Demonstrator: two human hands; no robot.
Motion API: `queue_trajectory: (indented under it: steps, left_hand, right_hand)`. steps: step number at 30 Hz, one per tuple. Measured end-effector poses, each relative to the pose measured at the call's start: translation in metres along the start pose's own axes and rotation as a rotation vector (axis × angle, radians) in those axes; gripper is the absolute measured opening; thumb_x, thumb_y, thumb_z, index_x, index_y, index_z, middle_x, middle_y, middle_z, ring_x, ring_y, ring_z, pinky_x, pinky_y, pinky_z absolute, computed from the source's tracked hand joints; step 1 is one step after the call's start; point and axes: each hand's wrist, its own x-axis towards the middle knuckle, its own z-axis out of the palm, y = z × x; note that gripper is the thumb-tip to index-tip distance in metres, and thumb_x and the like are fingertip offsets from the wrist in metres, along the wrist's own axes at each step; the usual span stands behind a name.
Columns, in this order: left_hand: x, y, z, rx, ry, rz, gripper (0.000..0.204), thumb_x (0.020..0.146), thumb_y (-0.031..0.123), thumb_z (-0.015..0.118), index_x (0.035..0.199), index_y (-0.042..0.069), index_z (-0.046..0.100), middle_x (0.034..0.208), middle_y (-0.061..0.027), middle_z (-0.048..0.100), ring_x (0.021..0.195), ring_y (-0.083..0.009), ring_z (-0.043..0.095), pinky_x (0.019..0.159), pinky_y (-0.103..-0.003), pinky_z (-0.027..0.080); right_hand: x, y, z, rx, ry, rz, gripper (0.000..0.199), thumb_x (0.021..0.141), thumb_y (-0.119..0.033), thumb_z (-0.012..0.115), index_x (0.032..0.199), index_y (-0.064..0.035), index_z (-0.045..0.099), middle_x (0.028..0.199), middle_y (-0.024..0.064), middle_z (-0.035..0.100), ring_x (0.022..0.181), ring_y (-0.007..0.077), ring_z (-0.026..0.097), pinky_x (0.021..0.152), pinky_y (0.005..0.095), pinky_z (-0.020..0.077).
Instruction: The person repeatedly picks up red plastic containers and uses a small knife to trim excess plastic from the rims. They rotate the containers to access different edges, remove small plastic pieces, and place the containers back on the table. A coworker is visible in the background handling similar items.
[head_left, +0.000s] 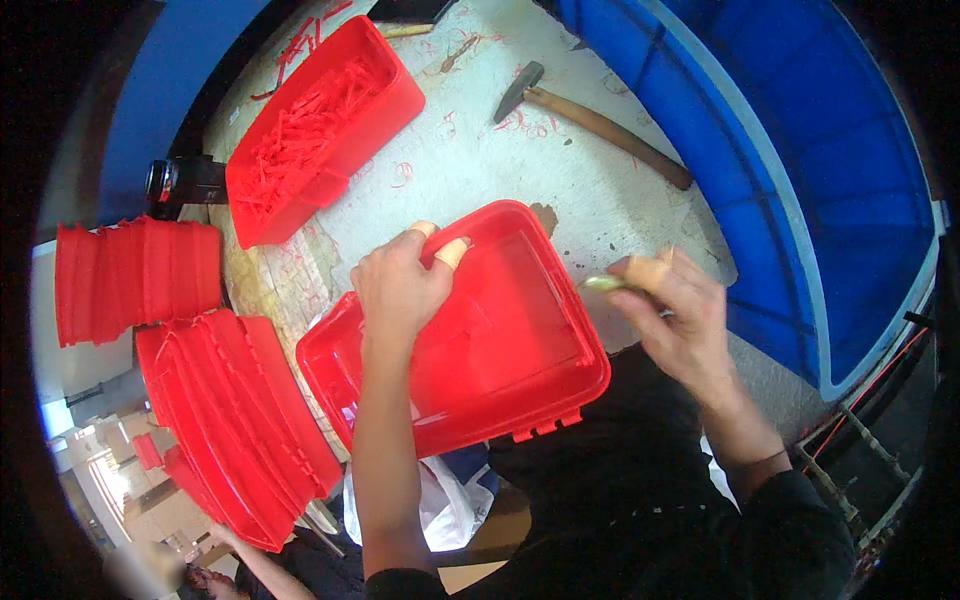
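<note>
A shallow red plastic box [520,330] with rounded corners and small hinge tabs lies tilted in front of me, its inside facing up. My left hand [402,285] is closed on its far left rim, thumb inside the wall. Tan covers wrap some of my fingertips on both hands. Just off the box's right side, my right hand [680,305] pinches a small tool with a pale green handle [603,283]; its tip is too blurred to make out.
A red bin [335,190] full of red plastic trimmings stands at the far left. Stacked red boxes [235,420] fill the left, with another stack [140,275] behind. A hammer [600,125] lies on the worktable [440,165]. A large blue tub [770,200] borders the right. Another person's arm [265,565] shows lower left.
</note>
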Motion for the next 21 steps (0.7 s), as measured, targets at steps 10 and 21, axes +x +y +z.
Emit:
queue_trajectory:
  steps: [10, 21]
  left_hand:
    - [-0.001, 0.002, -0.001, 0.0, -0.017, -0.067, 0.039, 0.082, 0.045, 0.077, 0.098, 0.01, 0.073, 0.069, -0.017, 0.067, 0.065, -0.0358, 0.066, 0.062, -0.043, 0.049]
    - [0.001, -0.001, 0.003, 0.026, 0.001, -0.051, 0.039, 0.081, 0.044, 0.077, 0.098, 0.01, 0.073, 0.072, -0.0174, 0.068, 0.068, -0.0358, 0.067, 0.063, -0.042, 0.05]
  right_hand:
    - [-0.029, 0.01, -0.004, 0.993, -0.31, 0.504, 0.024, 0.1, -0.012, 0.055, 0.123, -0.0052, 0.051, 0.094, 0.0066, 0.066, 0.083, 0.014, 0.065, 0.075, 0.0288, 0.0498]
    - [0.011, 0.018, 0.031, 0.713, -0.416, 0.594, 0.025, 0.106, -0.025, 0.047, 0.106, -0.0032, 0.059, 0.078, 0.0047, 0.06, 0.075, 0.0109, 0.055, 0.07, 0.0304, 0.0465]
